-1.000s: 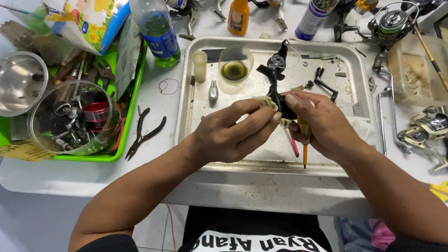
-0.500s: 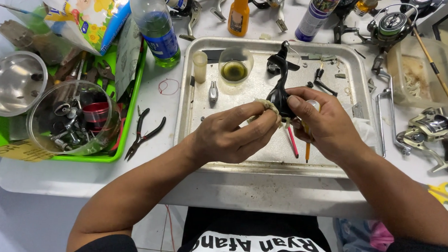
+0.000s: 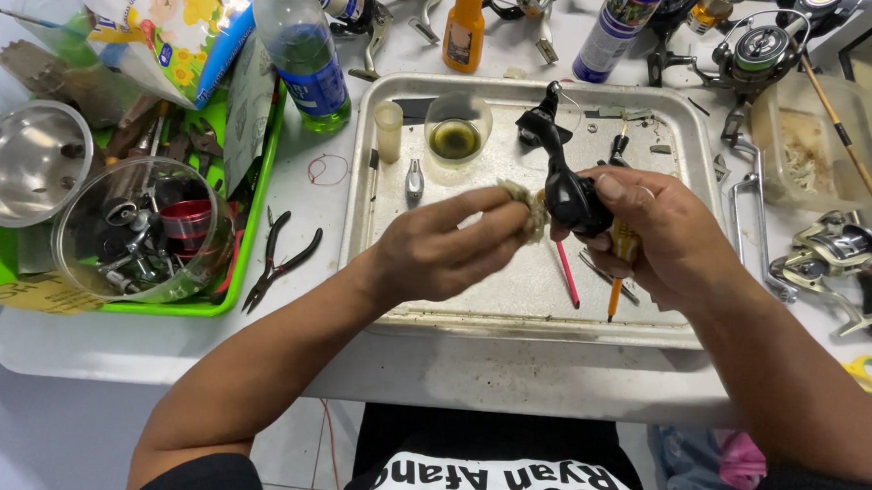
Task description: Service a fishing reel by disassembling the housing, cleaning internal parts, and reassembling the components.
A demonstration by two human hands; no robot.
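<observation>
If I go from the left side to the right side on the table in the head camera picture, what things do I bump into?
Steel bowl → clear tub of parts → pliers → small cup of oil → black reel body → silver reel.

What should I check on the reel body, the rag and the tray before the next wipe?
1. Right hand grips the black reel body: ok.
2. Left hand pinches the rag against the reel body: ok.
3. Reel body is over the metal tray, not the table edge: ok.
4. Cup of yellowish liquid is upright, apart from both hands: ok.
5. Reel surface clean under the rag: cannot tell.
</observation>
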